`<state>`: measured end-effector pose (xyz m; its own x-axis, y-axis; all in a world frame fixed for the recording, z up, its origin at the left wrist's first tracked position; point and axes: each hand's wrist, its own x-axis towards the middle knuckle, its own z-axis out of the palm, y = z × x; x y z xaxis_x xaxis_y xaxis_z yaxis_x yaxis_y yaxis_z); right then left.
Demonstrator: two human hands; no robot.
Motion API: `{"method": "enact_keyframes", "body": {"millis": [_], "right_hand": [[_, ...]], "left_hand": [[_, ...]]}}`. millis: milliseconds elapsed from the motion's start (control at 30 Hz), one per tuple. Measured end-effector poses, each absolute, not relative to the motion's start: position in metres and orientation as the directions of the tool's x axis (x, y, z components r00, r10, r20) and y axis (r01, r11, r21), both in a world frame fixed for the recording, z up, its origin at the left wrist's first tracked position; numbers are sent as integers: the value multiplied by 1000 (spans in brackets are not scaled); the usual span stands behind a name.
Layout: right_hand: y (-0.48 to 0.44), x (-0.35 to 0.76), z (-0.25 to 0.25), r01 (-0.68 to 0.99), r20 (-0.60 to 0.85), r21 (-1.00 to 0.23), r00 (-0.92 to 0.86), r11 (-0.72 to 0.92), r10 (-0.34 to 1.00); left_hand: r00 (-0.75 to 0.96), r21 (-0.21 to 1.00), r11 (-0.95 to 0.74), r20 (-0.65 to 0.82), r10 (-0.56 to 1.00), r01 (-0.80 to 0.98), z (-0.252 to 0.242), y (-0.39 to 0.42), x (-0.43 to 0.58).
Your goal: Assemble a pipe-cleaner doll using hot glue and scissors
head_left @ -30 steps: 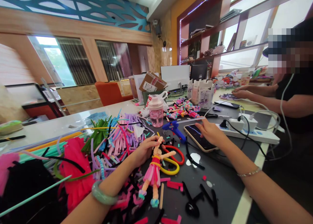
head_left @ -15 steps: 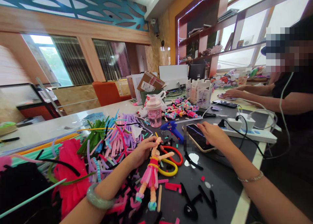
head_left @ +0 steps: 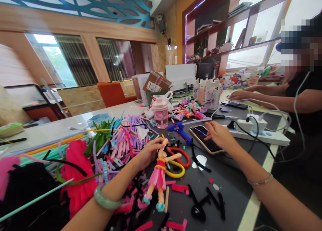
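Observation:
My left hand [head_left: 150, 154] is closed around the upper part of a pipe-cleaner doll [head_left: 157, 180] with a pink skirt and red top. The doll hangs over the dark mat, its turquoise-and-lilac feet toward me. Just right of it lie scissors [head_left: 183, 164] with a red and a yellow handle loop; the blades are hidden. Over a phone [head_left: 200, 132] in a pale case, my right hand [head_left: 219, 134] hovers with fingers partly stretched out, holding nothing. Whether a fingertip touches the screen is unclear. A blue glue gun [head_left: 179, 129] lies left of the phone.
Bundles of pipe cleaners [head_left: 128, 137] and black and pink scraps [head_left: 179, 188] cover the left and front. A pink-lidded bottle [head_left: 160, 115] stands behind, near a pile of finished dolls [head_left: 187, 109]. A power strip [head_left: 264, 137] with cables lies right. Another person's hands [head_left: 240, 94] are further back.
My right hand has lifted slightly off the phone, its fingers drawn back toward the screen's upper right. My left hand still holds the doll. The whole view has shifted slightly.

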<state>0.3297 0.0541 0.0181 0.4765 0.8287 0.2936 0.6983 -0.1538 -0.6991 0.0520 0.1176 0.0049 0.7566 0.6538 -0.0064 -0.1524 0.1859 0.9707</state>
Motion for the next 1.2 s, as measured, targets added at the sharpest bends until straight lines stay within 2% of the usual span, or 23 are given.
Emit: {"method": "enact_keyframes", "body": {"millis": [200, 400, 500, 633, 833, 1000, 1200], "right_hand": [[49, 333, 20, 710, 333, -680, 521, -182, 786], [43, 336, 23, 794, 363, -486, 564, -366, 742], [44, 335, 24, 803, 338, -452, 556, -387, 759], [44, 334, 22, 756, 269, -546, 565, -360, 780], [42, 335, 21, 742, 418, -626, 580, -241, 700], [45, 334, 21, 681, 387, -719, 556, -136, 735], [52, 332, 15, 645, 402, -764, 500, -20, 767]], "left_hand": [[746, 966, 198, -9, 666, -165, 10, 112, 52], [750, 961, 218, -17, 661, -170, 11, 112, 52], [750, 962, 211, -11, 661, -171, 11, 113, 52], [752, 965, 206, -13, 659, -164, 10, 112, 52], [761, 965, 202, -5, 649, -165, 9, 113, 52], [755, 968, 193, -3, 656, -163, 9, 113, 52], [754, 970, 191, -10, 657, -153, 9, 114, 53]]}}
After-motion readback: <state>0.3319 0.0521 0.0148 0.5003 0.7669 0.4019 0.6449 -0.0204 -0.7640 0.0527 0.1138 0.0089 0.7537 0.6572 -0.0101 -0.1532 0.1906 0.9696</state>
